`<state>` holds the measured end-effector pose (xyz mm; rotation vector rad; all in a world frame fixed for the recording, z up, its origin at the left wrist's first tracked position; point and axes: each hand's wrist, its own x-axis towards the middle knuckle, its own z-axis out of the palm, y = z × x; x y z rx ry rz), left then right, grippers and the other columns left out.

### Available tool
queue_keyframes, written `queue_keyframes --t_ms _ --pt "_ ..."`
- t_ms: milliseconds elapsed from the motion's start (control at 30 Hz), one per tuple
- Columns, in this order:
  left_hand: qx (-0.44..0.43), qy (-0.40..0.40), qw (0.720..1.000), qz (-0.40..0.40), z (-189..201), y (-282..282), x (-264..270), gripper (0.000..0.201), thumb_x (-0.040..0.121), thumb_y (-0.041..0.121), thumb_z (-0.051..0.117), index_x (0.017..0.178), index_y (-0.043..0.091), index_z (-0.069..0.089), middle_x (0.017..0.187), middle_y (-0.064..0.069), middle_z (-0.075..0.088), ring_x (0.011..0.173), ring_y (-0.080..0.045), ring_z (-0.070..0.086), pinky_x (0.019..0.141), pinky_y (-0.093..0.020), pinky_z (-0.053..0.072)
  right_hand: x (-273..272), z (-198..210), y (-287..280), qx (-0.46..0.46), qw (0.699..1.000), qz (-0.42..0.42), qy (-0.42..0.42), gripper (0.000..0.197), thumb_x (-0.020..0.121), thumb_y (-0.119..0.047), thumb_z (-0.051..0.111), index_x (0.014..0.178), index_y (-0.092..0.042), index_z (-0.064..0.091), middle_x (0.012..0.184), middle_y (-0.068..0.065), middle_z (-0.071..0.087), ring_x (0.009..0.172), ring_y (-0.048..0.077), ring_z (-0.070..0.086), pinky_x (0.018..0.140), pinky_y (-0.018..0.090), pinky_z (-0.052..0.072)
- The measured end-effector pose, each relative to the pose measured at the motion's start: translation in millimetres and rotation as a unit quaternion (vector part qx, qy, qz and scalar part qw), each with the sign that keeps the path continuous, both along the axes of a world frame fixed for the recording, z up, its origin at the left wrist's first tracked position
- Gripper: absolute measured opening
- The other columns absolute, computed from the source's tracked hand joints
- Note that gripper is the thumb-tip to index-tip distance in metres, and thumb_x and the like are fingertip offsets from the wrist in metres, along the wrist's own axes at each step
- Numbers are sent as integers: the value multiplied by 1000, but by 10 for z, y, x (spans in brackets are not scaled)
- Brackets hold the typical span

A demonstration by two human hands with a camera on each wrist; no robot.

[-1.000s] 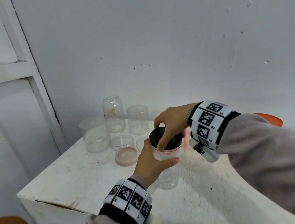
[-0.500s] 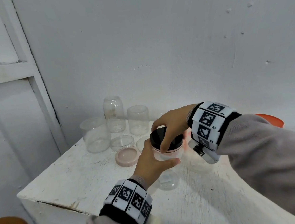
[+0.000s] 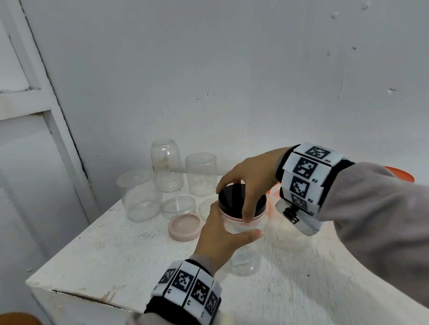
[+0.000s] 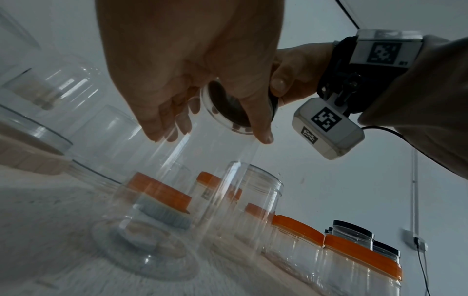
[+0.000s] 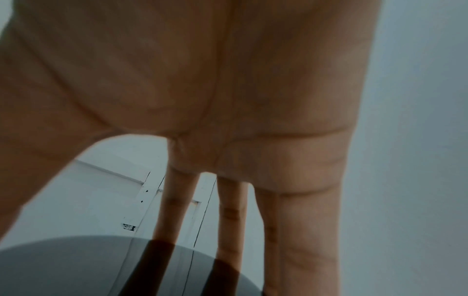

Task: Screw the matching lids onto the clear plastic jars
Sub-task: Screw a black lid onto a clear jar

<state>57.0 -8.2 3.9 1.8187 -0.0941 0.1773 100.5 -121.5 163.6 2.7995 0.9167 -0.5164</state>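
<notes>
Left hand grips the jar while right hand grasps the black lid: keep lid level, twist until snug.

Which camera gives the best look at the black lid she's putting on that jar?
The head view: the black lid shows whole on the jar, under the right hand. The left wrist view shows only its underside through the clear wall; the right wrist view shows a glossy slice of its top.
</notes>
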Motion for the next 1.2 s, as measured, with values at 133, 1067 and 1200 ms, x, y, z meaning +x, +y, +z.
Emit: queue_keyframes --t_ms 133,1067,1200 --pt "-1 0 1000 3 12 -5 -11 85 60 36 87 127 37 33 116 27 49 104 11 47 73 -8 37 -1 -25 7 14 999 -23 -19 74 63 -63 75 130 -49 45 107 -18 49 73 1 53 84 34 51" --pt "10 0 1000 11 47 -20 -26 86 60 36 87 128 34 34 119 22 50 106 7 49 74 -9 38 -12 -46 -18 -13 1000 -23 11 86 65 -52 80 137 -51 33 120 -17 44 103 12 56 91 36 49" --pt "9 -2 1000 13 50 -27 -33 83 61 34 87 126 35 36 114 25 51 101 12 48 69 -7 38 -39 -68 -14 10 999 -43 -30 74 61 -67 75 125 -42 48 103 -15 55 66 0 55 70 29 51"
